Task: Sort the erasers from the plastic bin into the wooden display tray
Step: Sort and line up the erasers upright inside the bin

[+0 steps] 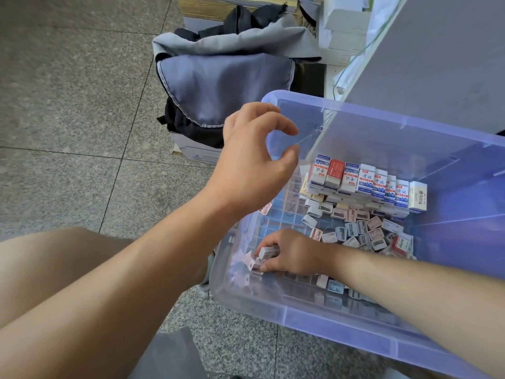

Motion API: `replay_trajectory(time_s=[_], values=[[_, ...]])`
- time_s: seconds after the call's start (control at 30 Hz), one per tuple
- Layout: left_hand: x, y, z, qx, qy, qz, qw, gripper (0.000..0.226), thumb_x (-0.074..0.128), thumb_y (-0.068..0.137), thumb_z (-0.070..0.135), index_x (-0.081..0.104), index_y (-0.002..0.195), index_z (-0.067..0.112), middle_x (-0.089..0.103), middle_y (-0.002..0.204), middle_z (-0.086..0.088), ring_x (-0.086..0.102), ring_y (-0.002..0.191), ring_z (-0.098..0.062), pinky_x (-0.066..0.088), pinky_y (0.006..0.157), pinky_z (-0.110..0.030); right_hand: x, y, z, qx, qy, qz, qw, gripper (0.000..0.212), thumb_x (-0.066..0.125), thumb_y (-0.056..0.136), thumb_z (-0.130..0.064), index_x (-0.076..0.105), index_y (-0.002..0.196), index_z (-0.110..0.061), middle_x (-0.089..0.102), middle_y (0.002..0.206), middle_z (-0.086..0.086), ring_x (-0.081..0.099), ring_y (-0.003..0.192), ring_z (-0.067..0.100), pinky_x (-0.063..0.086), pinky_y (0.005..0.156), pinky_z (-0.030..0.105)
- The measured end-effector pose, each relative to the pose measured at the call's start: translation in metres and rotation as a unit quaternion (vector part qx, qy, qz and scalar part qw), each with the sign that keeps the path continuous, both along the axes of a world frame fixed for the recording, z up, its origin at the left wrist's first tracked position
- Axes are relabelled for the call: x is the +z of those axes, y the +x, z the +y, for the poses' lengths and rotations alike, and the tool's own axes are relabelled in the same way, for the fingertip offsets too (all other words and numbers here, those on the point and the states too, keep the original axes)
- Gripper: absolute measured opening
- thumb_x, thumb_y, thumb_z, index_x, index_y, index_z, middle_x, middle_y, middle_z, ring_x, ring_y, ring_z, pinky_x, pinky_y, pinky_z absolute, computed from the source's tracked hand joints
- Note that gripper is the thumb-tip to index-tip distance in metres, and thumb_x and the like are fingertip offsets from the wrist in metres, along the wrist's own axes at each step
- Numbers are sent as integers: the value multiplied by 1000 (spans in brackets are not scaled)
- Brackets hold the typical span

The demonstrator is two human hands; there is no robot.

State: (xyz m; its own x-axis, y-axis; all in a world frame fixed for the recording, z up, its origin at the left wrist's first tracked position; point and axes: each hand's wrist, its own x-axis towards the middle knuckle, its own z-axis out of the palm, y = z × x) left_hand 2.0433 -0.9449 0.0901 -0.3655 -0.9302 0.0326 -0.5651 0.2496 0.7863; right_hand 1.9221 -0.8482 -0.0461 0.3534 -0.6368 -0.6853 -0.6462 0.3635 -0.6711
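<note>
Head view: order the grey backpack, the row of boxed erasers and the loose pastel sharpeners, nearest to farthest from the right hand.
1. loose pastel sharpeners: in the plastic bin, beside the right hand, which grips a small grey block.
2. row of boxed erasers: upright, farther back in the bin.
3. grey backpack: outside the bin, beyond its far corner.

Left hand (254, 160) raised on a bare outstretched forearm, fingers loosely curled, thumb and forefinger apart, holding nothing, right hand (289, 253) lower and to its right, knuckles up, fingertips gripping a small grey rectangular block (269, 253)
</note>
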Motion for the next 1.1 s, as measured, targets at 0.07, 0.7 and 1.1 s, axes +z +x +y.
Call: replay_trajectory(time_s=[0.07, 0.7, 1.1], values=[[0, 0, -1, 2, 3, 2, 1000, 19, 69, 91, 22, 71, 109, 28, 49, 134, 11, 35, 134, -15, 22, 99, -11, 5, -5, -2, -9, -13, 3, 1000, 23, 81, 86, -25, 75, 106, -15, 57, 59, -18, 53, 53, -6, 39, 55, 11], [9, -81, 42, -140, 452, 43, 880, 30, 60, 96, 14, 66, 125, 10, 73, 114, -22, 72, 93, -28, 59, 94, -47, 148, -131, 32, -260, -203, -23, 944, 15, 76, 88, -13, 78, 97, -26, 77, 92, -1, 64, 82, 6, 53, 84, 33], [-24, -102, 71, -77, 614, 163, 769, 23, 48, 101, -5, 63, 114, 8, 75, 116, -14, 72, 109, -33, 59, 93, -46, 115, -141, 54, -446, -128, -60, 884, 26, 65, 96, -10, 77, 89, -31, 77, 91, -5, 74, 96, 16, 59, 91, 42]])
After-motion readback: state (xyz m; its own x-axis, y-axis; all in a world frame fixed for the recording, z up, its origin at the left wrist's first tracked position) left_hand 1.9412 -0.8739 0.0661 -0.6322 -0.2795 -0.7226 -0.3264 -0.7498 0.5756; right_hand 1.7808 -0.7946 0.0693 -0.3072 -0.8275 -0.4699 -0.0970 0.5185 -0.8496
